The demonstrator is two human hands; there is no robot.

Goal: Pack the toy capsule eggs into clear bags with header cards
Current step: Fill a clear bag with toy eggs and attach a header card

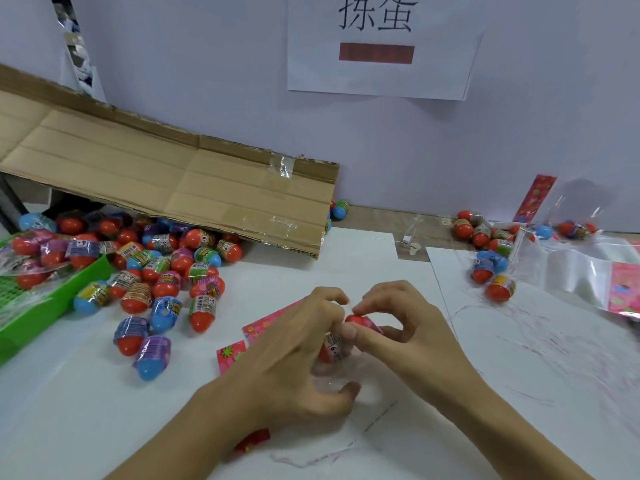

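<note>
Both hands at worktop centre: left hand [294, 344] and right hand [401, 327] pinch red capsule egg [358, 322] in clear bag [332, 379]. Loose eggs [162, 271] heaped near left edge.

A flattened cardboard sheet [166, 178] leans from the far left edge of the white table [86, 410] against the pale wall [207, 81], patches of clear tape [282, 169] on it. A green plastic basket [31, 317] sits at the table's left edge. A paper sign [381, 46] with large black characters and a red bar hangs on the wall above the far edge.
</note>
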